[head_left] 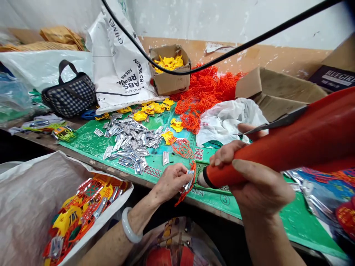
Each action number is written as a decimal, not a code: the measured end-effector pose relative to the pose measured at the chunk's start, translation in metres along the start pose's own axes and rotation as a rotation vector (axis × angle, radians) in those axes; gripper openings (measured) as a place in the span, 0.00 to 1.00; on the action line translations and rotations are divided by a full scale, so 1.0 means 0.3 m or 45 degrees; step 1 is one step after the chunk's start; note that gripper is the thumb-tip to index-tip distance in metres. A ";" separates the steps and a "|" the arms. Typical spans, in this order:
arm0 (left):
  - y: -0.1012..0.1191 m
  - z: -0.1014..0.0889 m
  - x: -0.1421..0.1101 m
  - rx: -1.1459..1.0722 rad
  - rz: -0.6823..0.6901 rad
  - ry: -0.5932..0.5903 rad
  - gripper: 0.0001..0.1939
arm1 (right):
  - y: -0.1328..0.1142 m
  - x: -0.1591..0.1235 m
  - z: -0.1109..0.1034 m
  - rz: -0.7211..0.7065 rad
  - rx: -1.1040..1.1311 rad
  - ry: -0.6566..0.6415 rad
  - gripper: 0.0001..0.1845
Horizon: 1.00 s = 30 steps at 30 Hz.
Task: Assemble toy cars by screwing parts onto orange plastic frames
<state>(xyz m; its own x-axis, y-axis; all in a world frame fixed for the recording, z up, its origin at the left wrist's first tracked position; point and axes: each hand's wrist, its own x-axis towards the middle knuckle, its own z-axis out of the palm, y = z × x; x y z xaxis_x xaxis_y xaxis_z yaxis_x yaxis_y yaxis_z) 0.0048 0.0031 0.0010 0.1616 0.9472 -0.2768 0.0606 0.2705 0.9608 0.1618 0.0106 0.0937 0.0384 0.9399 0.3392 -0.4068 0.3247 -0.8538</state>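
Observation:
My right hand (253,181) is wrapped around a red power tool that looks like an electric screwdriver (288,136), with a black ring near its pale tip. A grey pointed blade (277,122) lies along the tool's upper side, by my fingers. My left hand (173,181) pinches an orange plastic frame (191,184) with a silver packet (188,180) against it. The tool's tip is close beside this frame; whether they touch I cannot tell. Under the tip lies a small green tray (200,170) with tiny dark pieces.
Silver packets (133,138) are heaped on the green sheet (91,136), near yellow parts (152,108) and piled orange frames (210,88). A box of yellow parts (173,81) stands behind. At lower left, a white sack (30,207) holds mixed pieces. A black cable (222,55) hangs across.

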 end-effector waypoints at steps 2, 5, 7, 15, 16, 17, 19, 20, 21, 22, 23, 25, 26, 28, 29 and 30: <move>0.000 0.001 -0.002 -0.015 0.002 -0.010 0.12 | 0.012 -0.006 0.020 0.029 -0.013 -0.005 0.17; 0.003 0.003 -0.002 -0.011 0.003 -0.008 0.10 | 0.031 -0.008 0.035 0.055 -0.047 0.012 0.13; 0.004 0.004 -0.001 -0.006 0.003 -0.010 0.10 | 0.039 -0.006 0.039 0.063 -0.067 0.026 0.09; 0.005 0.008 -0.007 -0.042 -0.025 -0.016 0.11 | 0.044 -0.008 0.039 0.127 -0.057 0.011 0.12; 0.005 0.009 -0.008 -0.048 -0.028 -0.019 0.11 | 0.045 -0.009 0.037 0.122 -0.060 -0.007 0.12; 0.004 0.010 -0.008 -0.053 -0.029 -0.021 0.11 | 0.047 -0.009 0.035 0.116 -0.070 -0.026 0.12; 0.002 0.012 -0.005 -0.064 -0.030 -0.025 0.11 | 0.053 -0.011 0.027 0.104 -0.108 -0.052 0.11; 0.000 0.013 -0.003 -0.071 -0.028 -0.028 0.11 | 0.056 -0.013 0.022 0.099 -0.133 -0.063 0.11; -0.002 0.014 0.000 -0.081 -0.026 -0.033 0.11 | 0.060 -0.014 0.016 0.095 -0.157 -0.081 0.10; -0.004 0.014 0.002 -0.091 -0.022 -0.041 0.11 | 0.064 -0.016 0.011 0.091 -0.176 -0.106 0.09; -0.006 0.015 0.004 -0.101 -0.017 -0.049 0.11 | 0.067 -0.018 0.005 0.087 -0.188 -0.135 0.08; -0.007 0.016 0.006 -0.110 0.002 -0.067 0.11 | 0.071 -0.021 -0.002 0.082 -0.200 -0.208 0.07; -0.005 0.016 0.005 -0.107 0.014 -0.072 0.12 | 0.071 -0.022 -0.003 0.082 -0.202 -0.243 0.06; 0.003 0.018 0.001 -0.092 0.043 -0.064 0.13 | 0.071 -0.023 0.001 0.089 -0.206 -0.292 0.07; 0.009 0.020 -0.003 -0.086 0.055 -0.053 0.13 | 0.070 -0.023 0.005 0.094 -0.208 -0.310 0.09; 0.015 0.022 -0.007 -0.087 0.065 -0.039 0.13 | 0.069 -0.024 0.010 0.099 -0.216 -0.317 0.11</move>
<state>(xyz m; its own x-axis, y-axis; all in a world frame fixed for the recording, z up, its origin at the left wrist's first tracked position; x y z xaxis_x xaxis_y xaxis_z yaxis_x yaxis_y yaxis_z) 0.0113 0.0011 0.0058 0.1925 0.9548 -0.2267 -0.0160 0.2340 0.9721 0.1503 0.0102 0.0746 -0.2200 0.9147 0.3389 -0.2409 0.2857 -0.9275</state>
